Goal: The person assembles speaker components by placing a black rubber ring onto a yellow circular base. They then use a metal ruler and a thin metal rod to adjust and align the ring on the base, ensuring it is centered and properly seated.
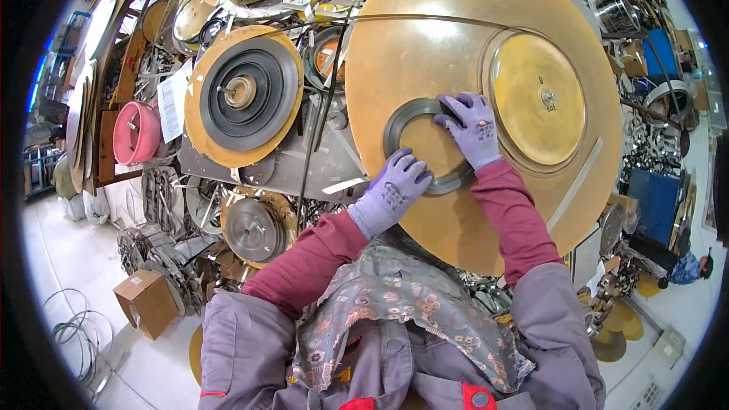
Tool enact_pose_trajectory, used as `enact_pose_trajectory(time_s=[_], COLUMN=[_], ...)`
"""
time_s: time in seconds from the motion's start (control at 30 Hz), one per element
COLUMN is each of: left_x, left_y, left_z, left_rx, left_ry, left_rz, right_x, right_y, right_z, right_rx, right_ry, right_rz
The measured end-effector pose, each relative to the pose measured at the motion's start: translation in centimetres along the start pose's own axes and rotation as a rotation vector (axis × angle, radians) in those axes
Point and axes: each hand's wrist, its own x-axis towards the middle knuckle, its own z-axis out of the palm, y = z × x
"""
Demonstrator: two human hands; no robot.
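The right hand [471, 127] closes round the grey ring [394, 127] near the left edge of the big tan disc [425, 53] while the half-curled left hand [392, 191] touches it, grip unclear, seemingly a positioning step calling for even two-handed control

Crowded surroundings

On the left, a tan disc [198, 121] carries dark rings [254, 125] around a small hub [240, 93]. A white sheet [173, 102] lies between it and a pink tub [121, 139]. Lower down, a silver-grey disc [254, 229] sits near a cardboard box [150, 305] on the pale floor [53, 239]. Far right, a blue panel [653, 205] shows amid clutter, with a person in blue [687, 267] beyond
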Motion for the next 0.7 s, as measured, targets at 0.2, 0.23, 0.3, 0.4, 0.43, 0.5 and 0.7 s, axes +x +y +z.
enact_pose_trajectory(time_s=[0.2,0.23,0.3,0.4,0.43,0.5,0.7], left_x=[-0.5,-0.6,-0.7,-0.7,-0.6,-0.7,-0.7], left_y=[-0.1,-0.2,-0.2,-0.1,0.0,0.1,-0.3], left_z=[0.7,0.8,0.9,0.5,0.3,0.7,0.8], left_rx=[0.011,0.016,0.054,0.080,0.083,0.079,0.079], left_ry=[0.014,0.023,0.027,0.044,0.052,0.051,0.039], left_rz=[0.047,0.045,0.041,0.030,0.032,0.031,0.058], right_x=[-0.5,0.0,0.1,-2.6,-3.4,-5.0,-7.8], right_y=[0.7,-0.1,-2.0,-0.5,-1.4,-4.0,-2.8], right_z=[0.3,-1.0,-4.5,-6.7,-6.6,-5.9,-4.2], right_rx=[-0.024,0.003,0.055,0.094,0.082,0.057,-0.002], right_ry=[0.028,0.042,0.067,-0.152,-0.237,-0.409,-0.288], right_rz=[0.043,0.040,0.036,-0.111,-0.208,-0.412,-0.389])
